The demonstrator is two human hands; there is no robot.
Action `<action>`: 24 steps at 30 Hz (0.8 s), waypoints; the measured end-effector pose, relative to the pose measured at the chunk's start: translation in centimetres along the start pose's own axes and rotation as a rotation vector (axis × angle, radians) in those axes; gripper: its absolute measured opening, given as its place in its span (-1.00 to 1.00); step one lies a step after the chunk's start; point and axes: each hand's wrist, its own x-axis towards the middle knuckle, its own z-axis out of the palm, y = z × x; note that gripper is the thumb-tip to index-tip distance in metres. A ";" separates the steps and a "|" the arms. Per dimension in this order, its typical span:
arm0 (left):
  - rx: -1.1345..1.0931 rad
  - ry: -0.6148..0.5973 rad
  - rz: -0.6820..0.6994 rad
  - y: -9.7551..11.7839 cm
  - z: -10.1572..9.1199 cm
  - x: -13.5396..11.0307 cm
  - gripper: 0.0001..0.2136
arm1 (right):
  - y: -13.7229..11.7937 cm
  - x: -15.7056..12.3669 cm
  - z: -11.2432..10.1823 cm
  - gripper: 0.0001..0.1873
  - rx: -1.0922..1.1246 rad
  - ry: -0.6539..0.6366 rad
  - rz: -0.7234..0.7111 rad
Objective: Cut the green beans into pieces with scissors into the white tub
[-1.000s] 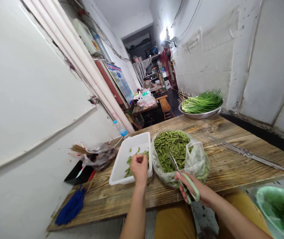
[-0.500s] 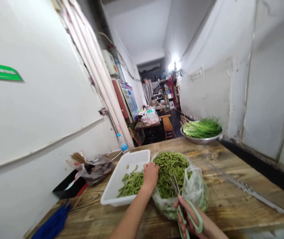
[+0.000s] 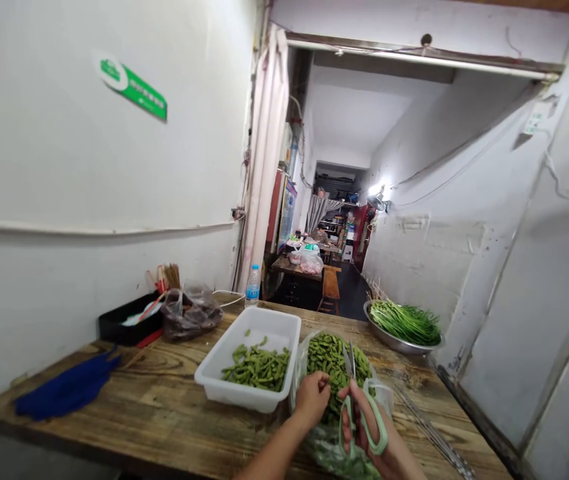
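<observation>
My right hand (image 3: 363, 417) grips a pair of scissors (image 3: 375, 427) by its pale green handles. The narrow blades point away from me over the pods and stand slightly apart. Beside them, my left hand (image 3: 313, 398) is curled closed at the near left of the bag. Whatever its fingers pinch is too small to make out. Below both hands, a clear plastic bag (image 3: 387, 395) is full of green edamame pods (image 3: 327, 357). Left of the bag stands a white plastic tray (image 3: 204, 377) with a heap of pods (image 3: 264, 368) in its near part.
A metal bowl (image 3: 404, 343) of long green stalks (image 3: 407, 323) stands at the back right, near metal skewers (image 3: 434, 433). Leftward lie a blue cloth (image 3: 67, 385), a black box (image 3: 114, 328) and a dark-filled plastic bag (image 3: 192, 313). A water bottle (image 3: 253, 287) stands behind the tray.
My left hand has left the tray's edge and come over to the bag, close to the scissors. The scissors are now held more upright. The camera view has shifted left and up.
</observation>
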 end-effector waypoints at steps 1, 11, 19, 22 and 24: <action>-0.028 -0.007 -0.026 0.0 0.0 0.0 -0.80 | -0.7 0.2 0.4 -0.52 -0.004 -0.006 -0.044; -0.070 -0.032 -0.083 -0.4 -0.4 -0.6 -0.79 | 4.1 6.0 -1.9 -0.61 -0.178 0.199 -0.106; -0.096 -0.033 -0.024 -1.2 -0.4 -0.9 -0.80 | 4.7 5.9 -2.0 -0.67 -0.157 0.154 -0.082; -0.073 -0.013 0.028 -1.4 -0.2 -1.2 -0.82 | 4.7 5.9 -2.1 -0.66 -0.101 0.142 -0.061; -0.053 -0.010 0.047 -1.5 -0.1 -1.3 -0.82 | 4.9 6.0 -2.3 -0.66 -0.090 0.135 -0.061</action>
